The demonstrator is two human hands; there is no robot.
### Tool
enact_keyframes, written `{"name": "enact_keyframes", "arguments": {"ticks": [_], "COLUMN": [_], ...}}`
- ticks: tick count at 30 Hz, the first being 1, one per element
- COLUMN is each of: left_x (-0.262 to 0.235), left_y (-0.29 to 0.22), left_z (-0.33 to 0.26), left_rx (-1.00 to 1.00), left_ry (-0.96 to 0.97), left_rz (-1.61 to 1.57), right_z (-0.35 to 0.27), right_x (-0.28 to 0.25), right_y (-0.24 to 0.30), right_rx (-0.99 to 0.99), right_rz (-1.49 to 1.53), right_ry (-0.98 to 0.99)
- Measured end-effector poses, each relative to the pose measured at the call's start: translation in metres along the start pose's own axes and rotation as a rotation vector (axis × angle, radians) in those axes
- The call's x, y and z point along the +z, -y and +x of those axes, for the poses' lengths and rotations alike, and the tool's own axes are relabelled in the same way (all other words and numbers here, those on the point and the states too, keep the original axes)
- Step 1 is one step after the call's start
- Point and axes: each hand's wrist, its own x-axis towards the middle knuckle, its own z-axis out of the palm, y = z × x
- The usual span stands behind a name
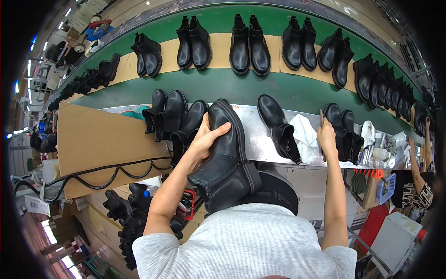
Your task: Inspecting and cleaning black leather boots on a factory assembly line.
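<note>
My left hand (204,139) is wrapped round a black leather ankle boot (227,160), thumb on the upper near the toe. The boot is tilted, toe pointing away, its zipped shaft close to my waist. Out to the right, my right hand (326,137) grips a thin tan stick-like tool (321,116); I cannot make out its exact kind. That hand is beside a crumpled white cloth (304,135) on the metal ledge (255,144). Between my hands a single black boot (278,125) lies on the ledge. Another pair (338,130) is just right of my right hand.
Several black boots (169,114) crowd the ledge at left, beside a brown cardboard sheet (107,144). Paired boots (251,46) line the green conveyor belt (223,81) on cardboard strips. Bottles (382,153) stand at right, near another person's arms (418,162). A black coiled cable (93,174) hangs left.
</note>
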Motion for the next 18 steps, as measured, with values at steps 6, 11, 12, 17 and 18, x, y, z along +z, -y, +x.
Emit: {"name": "enact_keyframes", "arguments": {"ticks": [6, 11, 12, 17, 18], "left_x": [0.005, 0.006, 0.003, 0.008, 0.01], "left_y": [-0.004, -0.005, -0.004, -0.011, -0.012], "left_z": [-0.001, 0.001, 0.001, 0.001, 0.001], "left_rx": [-0.018, 0.001, 0.025, -0.01, 0.01], "left_ry": [-0.053, -0.071, -0.084, -0.083, -0.092], "left_rz": [0.039, 0.045, 0.075, 0.031, 0.069], "right_z": [0.017, 0.012, 0.008, -0.026, -0.029], "right_x": [0.033, 0.041, 0.035, -0.018, -0.024], "right_y": [-0.021, -0.026, -0.017, 0.057, 0.068], "right_rx": [0.012, 0.005, -0.115, -0.208, -0.266], "right_rz": [-0.094, -0.141, -0.115, 0.561, 0.523], "right_ry": [0.054, -0.006, -0.124, 0.185, 0.183]}}
